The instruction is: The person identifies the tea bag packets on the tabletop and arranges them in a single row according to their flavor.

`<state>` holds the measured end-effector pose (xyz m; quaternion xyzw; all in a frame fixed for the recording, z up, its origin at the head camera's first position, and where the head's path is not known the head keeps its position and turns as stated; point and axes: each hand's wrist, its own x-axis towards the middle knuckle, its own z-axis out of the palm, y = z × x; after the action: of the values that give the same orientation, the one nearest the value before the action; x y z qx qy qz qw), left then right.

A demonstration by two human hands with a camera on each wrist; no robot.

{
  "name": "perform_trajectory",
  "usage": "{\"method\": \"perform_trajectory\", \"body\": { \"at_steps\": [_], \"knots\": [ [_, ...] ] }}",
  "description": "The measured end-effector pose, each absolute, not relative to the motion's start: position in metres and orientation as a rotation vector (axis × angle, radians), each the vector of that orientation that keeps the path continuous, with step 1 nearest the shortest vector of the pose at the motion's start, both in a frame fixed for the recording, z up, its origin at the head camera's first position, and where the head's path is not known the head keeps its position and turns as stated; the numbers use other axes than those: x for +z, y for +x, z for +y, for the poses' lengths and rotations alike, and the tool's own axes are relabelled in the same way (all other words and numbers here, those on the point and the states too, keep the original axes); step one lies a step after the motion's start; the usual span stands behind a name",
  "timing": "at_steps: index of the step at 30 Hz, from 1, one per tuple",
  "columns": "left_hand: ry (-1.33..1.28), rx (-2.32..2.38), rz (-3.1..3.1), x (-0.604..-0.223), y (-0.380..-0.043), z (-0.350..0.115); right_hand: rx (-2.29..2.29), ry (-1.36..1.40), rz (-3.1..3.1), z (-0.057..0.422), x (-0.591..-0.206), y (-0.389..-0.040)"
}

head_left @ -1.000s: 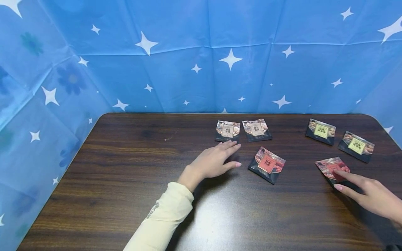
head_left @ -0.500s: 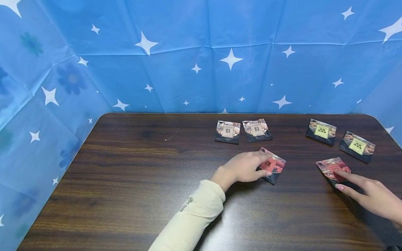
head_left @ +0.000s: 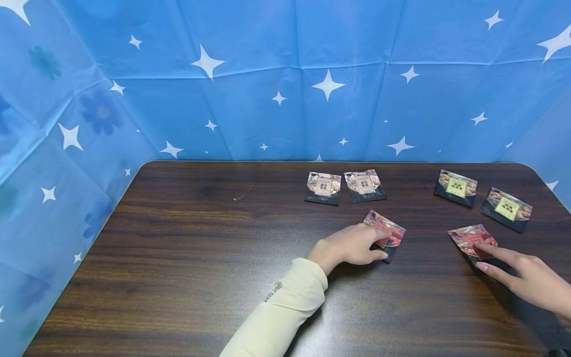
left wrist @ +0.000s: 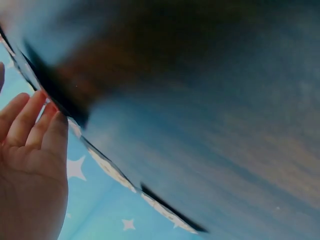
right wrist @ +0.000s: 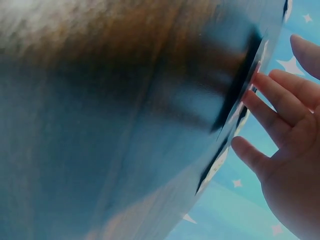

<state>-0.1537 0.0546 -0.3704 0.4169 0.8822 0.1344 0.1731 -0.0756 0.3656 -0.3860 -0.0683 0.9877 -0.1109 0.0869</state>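
In the head view, my left hand [head_left: 354,246] rests on a red-labelled sachet [head_left: 396,238] that lies flat near the middle of the table, fingers over its label and thumb at its lower edge. Farther right, my right hand [head_left: 528,278] touches a second red-labelled sachet [head_left: 466,240], its index finger on the label and thumb by the near edge. The left wrist view has the fingers of the left hand [left wrist: 32,160] extended to the sachet's edge. Slightly spread, relaxed fingers of the right hand [right wrist: 295,125] meet the other sachet in the right wrist view.
Two beige-labelled sachets, a left one [head_left: 323,187] and a right one [head_left: 365,185], lie at the back centre. Two yellow-labelled sachets, one [head_left: 456,187] behind another [head_left: 507,208], are at the back right. A blue star-patterned cloth [head_left: 250,99] hangs behind the wooden table [head_left: 178,248].
My left hand has moved right from in front of the beige-labelled sachets onto the middle red-labelled sachet. My right hand stays on its sachet.
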Motion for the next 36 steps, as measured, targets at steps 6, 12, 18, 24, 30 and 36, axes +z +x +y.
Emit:
{"method": "perform_trajectory", "body": {
  "at_steps": [6, 12, 18, 24, 30, 36],
  "knots": [
    [1.163, 0.361, 2.527, -0.373, -0.156, 0.051, -0.326, -0.217, 2.960, 0.366, -0.387, -0.075],
    [1.136, 0.404, 2.548, -0.372, -0.159, 0.038, -0.348, -0.187, 2.935, 0.365, -0.386, -0.076],
    [1.046, 0.571, 2.547, -0.372, -0.164, 0.013, -0.371, -0.196, 2.932, 0.365, -0.386, -0.075],
    [0.979, 0.633, 2.562, -0.374, -0.168, -0.013, -0.365, -0.190, 2.924, 0.366, -0.385, -0.075],
    [0.951, 0.692, 2.565, -0.374, -0.166, -0.039, -0.349, -0.194, 2.930, 0.367, -0.385, -0.075],
    [0.925, 0.751, 2.617, -0.377, -0.164, -0.072, -0.359, -0.183, 2.934, 0.369, -0.385, -0.076]
  ]
}}
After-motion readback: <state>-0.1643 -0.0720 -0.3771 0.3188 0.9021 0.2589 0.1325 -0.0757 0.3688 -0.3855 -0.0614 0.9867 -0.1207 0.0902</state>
